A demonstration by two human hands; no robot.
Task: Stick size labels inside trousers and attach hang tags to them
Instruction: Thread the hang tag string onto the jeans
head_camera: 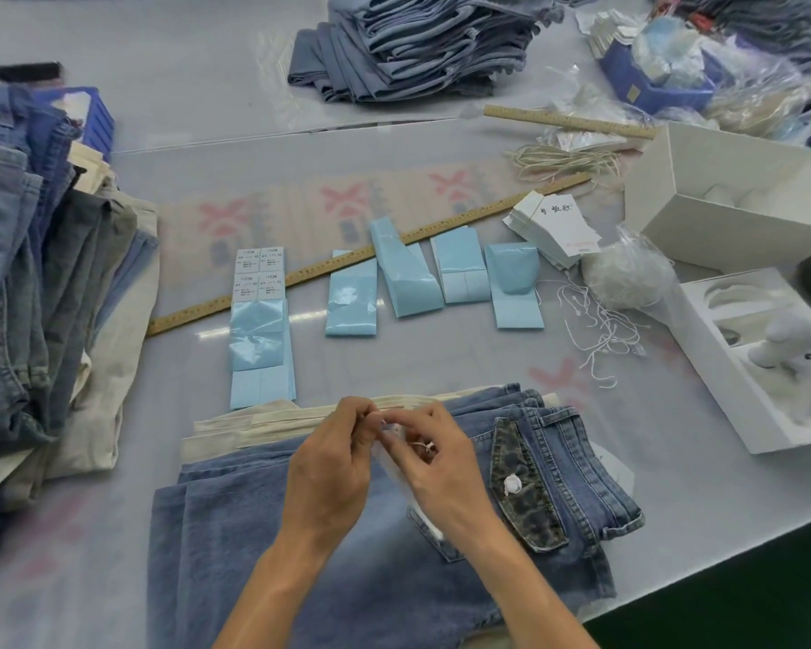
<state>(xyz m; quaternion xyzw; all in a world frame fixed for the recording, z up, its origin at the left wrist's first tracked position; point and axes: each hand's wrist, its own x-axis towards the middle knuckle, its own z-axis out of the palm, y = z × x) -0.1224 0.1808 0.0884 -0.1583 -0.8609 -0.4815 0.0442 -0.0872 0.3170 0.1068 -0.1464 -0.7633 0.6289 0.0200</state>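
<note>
While stacks of folded jeans (43, 255) crowd the table's (441, 358) left edge and another pile (422, 44) sits at the far side, five strips of pale blue label sheets (261, 330) lie in a row behind the work, partly over a long wooden ruler (300, 274). To the right are a fanned stack of white hang tags (558, 227), loose white strings (600, 330), a clear bag (628, 274) and open white boxes (740, 203). Nearest the person lie blue denim trousers (254, 531) with a patterned pocket flap (520, 489). Just above them both hands meet: the left hand (333, 466) and right hand (436, 461) pinch a small white string loop (424, 445) between curled fingertips, with a blurred white tag (394, 456) hanging beneath
</note>
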